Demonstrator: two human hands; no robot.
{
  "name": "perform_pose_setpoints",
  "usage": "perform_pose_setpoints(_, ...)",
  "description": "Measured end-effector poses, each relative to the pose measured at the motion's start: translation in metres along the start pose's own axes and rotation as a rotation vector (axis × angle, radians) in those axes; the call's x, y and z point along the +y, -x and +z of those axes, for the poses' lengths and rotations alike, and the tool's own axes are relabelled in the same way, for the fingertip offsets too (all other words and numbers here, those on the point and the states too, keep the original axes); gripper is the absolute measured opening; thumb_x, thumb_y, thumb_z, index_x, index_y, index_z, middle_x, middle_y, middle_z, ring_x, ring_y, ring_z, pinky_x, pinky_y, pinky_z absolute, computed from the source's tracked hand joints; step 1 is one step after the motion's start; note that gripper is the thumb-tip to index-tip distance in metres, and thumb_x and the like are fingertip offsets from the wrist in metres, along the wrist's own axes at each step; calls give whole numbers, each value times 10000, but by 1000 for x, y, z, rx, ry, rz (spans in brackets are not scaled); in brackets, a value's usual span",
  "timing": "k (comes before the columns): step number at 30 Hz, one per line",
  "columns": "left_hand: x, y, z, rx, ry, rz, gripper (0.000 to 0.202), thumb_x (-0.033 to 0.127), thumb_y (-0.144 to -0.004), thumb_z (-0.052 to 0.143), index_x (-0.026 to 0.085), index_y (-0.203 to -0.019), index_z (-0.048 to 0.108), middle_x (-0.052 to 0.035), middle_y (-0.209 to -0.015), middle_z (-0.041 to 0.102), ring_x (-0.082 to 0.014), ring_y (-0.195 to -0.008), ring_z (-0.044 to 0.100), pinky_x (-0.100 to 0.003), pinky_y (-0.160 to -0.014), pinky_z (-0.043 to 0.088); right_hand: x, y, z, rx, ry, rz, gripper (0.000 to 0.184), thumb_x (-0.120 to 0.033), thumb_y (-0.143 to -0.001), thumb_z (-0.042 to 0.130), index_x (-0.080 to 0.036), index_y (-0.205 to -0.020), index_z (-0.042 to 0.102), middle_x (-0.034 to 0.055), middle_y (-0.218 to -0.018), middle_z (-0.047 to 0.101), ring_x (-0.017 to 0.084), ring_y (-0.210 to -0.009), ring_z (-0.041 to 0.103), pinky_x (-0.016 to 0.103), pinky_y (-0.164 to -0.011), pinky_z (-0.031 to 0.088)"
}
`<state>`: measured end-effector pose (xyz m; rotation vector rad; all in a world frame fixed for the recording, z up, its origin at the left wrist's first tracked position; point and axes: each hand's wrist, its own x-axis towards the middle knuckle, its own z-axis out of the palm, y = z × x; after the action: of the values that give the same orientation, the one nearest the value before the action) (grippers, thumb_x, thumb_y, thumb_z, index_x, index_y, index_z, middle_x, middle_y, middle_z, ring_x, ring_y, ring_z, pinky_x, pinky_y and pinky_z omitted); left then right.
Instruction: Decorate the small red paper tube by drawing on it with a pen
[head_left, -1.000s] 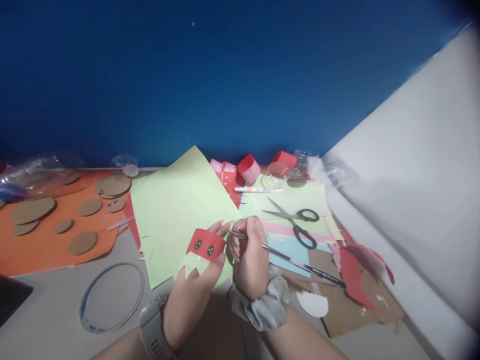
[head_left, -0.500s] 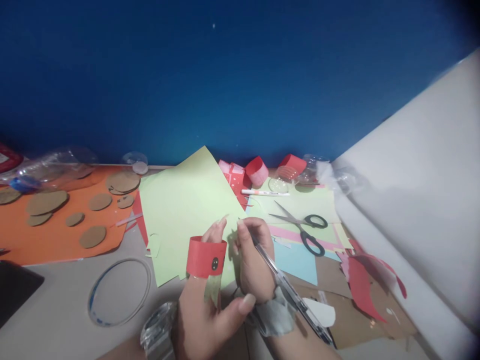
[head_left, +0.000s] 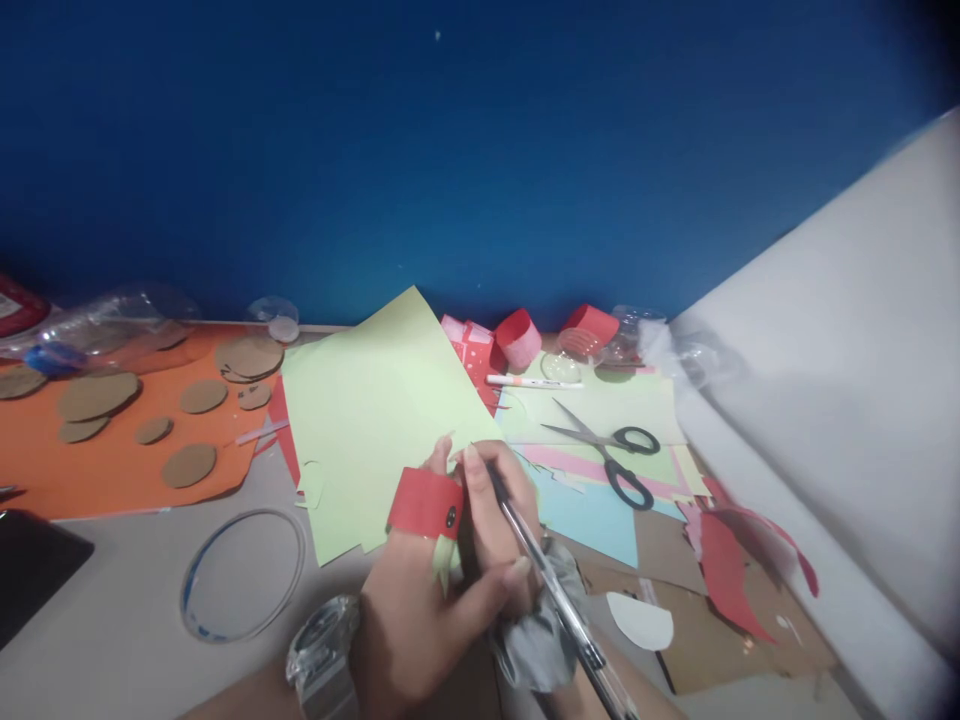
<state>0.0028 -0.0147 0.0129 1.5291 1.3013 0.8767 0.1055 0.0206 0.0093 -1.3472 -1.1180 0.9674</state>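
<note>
A red paper band (head_left: 420, 505) sits just below the middle of the frame, looped around the fingers of the left hand (head_left: 409, 610). It looks very light and made of thin paper: springy along its curve, yet easy to crease or flatten. A hold from inside, with the fingers filling the loop as here, seems the kindest to its shape; a light pinch at a rim should also serve, while a hard squeeze across the loop would probably dent it. The surface seems smooth, so it may turn on the fingers if pushed sideways.

The band is plain bright red, with a dark oval eye (head_left: 450, 517) near its right end carrying small pale dots. A pale green paper piece (head_left: 444, 562) hangs from the lower edge below the eye; its outline is partly lost against the hand.

The left fingers lie close together inside the loop, while the left thumb stands well apart, reaching right toward the other wrist. The right hand (head_left: 495, 510) is curled narrowly around a clear-barrelled pen (head_left: 555, 592), which slants down to the lower right of the frame. Its writing tip is hidden among the fingers, and I cannot tell whether it touches the band. Behind both hands, at the centre, lies a large pale green sheet (head_left: 367, 430).
</note>
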Motion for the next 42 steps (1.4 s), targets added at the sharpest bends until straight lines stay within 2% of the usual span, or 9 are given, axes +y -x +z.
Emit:
perform_pose_setpoints(6, 0, 1, -2, -55, -42, 0, 857, 459, -809, 674, 246, -1522, 250, -97, -1594, 288, -336, -1470, 229, -486, -1209, 225, -4, -2, -1, -65, -48, -30, 259, -386, -942, 522, -214, -754, 570, -40, -635, 534, 117, -588, 513, 221, -569, 437)
perform_pose_setpoints(16, 14, -5, -8, 12, 305, -72, 688, 389, -839, 655, 236, -1455, 387, -93, -1502, 446, -305, -1463, 255, -464, -1234, 114, -9, 2, -3, -153, -101, -10, 225, -365, -925, 559, -213, -760, 561, -22, -724, 602, 128, -666, 560, 237, -632, 463)
perform_pose_setpoints(21, 9, -6, -6, -55, 312, -70, 606, 424, -807, 695, 218, -1345, 509, -96, -1327, 605, -296, -1340, 462, -445, -1157, 333, -3, -1, 0, -50, -148, 94, 202, -378, -863, 643, -214, -767, 574, -39, -670, 563, 119, -607, 511, 239, -586, 431)
perform_pose_setpoints(25, 4, -1, -2, -95, 53, -38, 298, 455, -893, 557, 186, -984, 649, -98, -977, 713, -293, -1077, 643, -469, -1027, 471, -4, -4, 1, -27, -261, 131, 207, -377, -860, 642, -221, -771, 540, -25, -732, 601, 124, -644, 537, 253, -630, 452)
perform_pose_setpoints(27, 3, 2, 1, -65, -112, 25, 300, 447, -914, 507, 178, -848, 622, -116, -866, 699, -311, -983, 667, -487, -937, 526, -6, -5, 0, -3, -247, 149, 211, -397, -863, 635, -221, -789, 546, -16, -768, 613, 127, -666, 546, 254, -634, 455)
perform_pose_setpoints(30, 1, 4, 6, 45, -302, 192, 264, 369, -935, 466, 140, -932, 598, -162, -916, 693, -334, -967, 674, -485, -819, 575, -4, -7, -4, 56, -175, 174, 250, -448, -858, 634, -219, -794, 559, -41, -680, 556, 110, -595, 501, 230, -564, 420)
perform_pose_setpoints(34, -1, -1, 5, 112, -487, 325, 215, 166, -944, 408, 117, -1079, 568, -193, -1145, 658, -345, -1260, 529, -505, -984, 495, 3, -8, -4, 120, -247, 169, 274, -470, -887, 595, -224, -780, 541, -86, -527, 456, 90, -477, 430, 215, -502, 381)
perform_pose_setpoints(37, -1, -7, 2, 171, -491, 353, 213, 90, -926, 422, 142, -1060, 579, -153, -1220, 628, -309, -1339, 443, -487, -1092, 391, 8, -7, -2, 107, -338, 169, 273, -468, -923, 545, -230, -790, 538, -83, -513, 490, 95, -468, 462, 223, -519, 413)
perform_pose_setpoints(42, -3, -16, 0, 339, -368, 293, 85, 128, -914, 511, 186, -951, 561, -82, -989, 641, -282, -1217, 506, -435, -1013, 428, 4, -6, -1, 73, -318, 170, 227, -433, -903, 590, -223, -819, 589, -47, -597, 595, 110, -526, 558, 228, -527, 461)
